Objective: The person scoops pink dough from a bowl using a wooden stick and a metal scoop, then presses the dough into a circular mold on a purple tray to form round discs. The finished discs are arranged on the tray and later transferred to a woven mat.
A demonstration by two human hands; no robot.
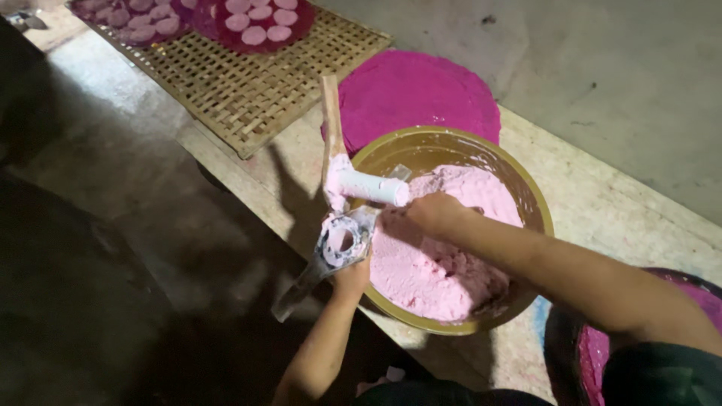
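Observation:
A large yellow-brown bowl (538, 203) holds a heap of pink dough (444, 263). My left hand (351, 274) grips the lower part of a metal and wooden hand press (342, 233), which is smeared with pink dough and sits at the bowl's left rim. A white cylinder (372, 186) sticks out of the press toward the bowl. My right hand (432, 210) rests on the dough, right next to the cylinder's end, fingers curled into the pink mass.
A round magenta mat (417, 94) lies behind the bowl. A woven bamboo tray (248, 83) at the back left carries red plates (301, 26) with several pink round pieces. Another pink-filled container (594, 353) is at the lower right. Dark floor lies to the left.

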